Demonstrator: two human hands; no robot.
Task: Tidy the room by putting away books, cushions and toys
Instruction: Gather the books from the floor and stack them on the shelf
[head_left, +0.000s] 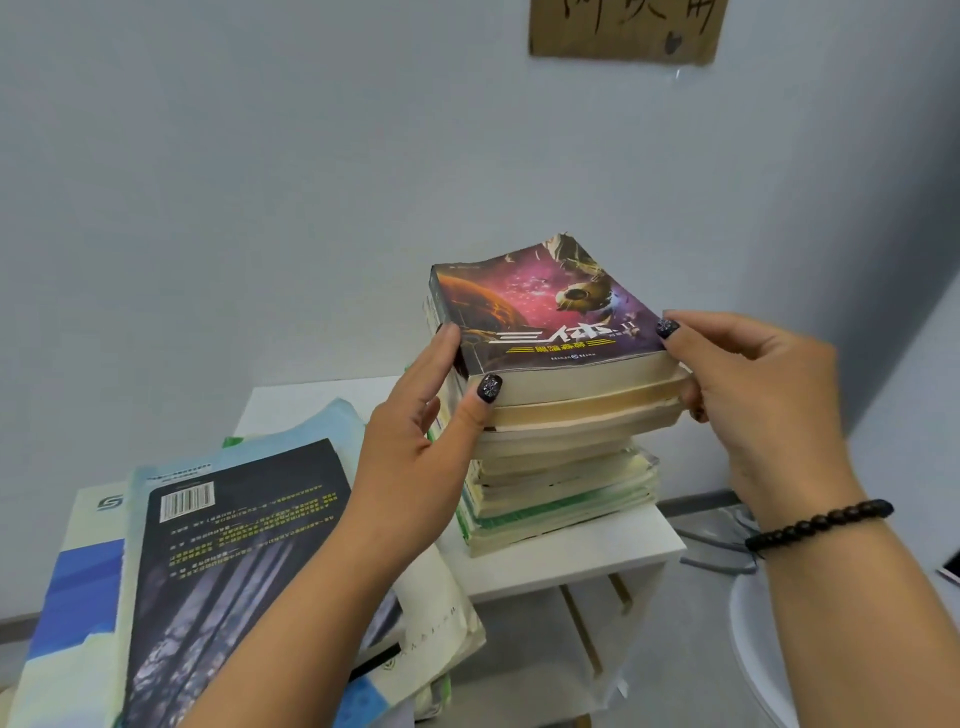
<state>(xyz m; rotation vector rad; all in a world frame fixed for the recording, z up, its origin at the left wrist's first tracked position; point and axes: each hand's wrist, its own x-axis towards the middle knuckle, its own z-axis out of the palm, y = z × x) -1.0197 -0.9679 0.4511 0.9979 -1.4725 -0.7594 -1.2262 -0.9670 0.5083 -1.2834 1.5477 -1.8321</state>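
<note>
Purple and orange space art covers the thick paperback book (545, 312) that lies on top of a tall stack of worn, cream-edged books (566, 467), which stands at the right front corner of a white shelf top (571, 566). The left hand (415, 431) grips the paperback's left side, thumb pressed on the page edge and fingers curled against the spine. The right hand (753, 395), wearing a bracelet of dark beads (821, 522), pinches the upper books at their right front corner, thumb on the cover and fingers curled beneath. At the left edge of the shelf top lies a loose pile of large flat books (130, 597), the uppermost a dark glossy one (223, 571) showing its barcode. A brown cardboard sign (623, 28) hangs on the pale wall behind.
</note>
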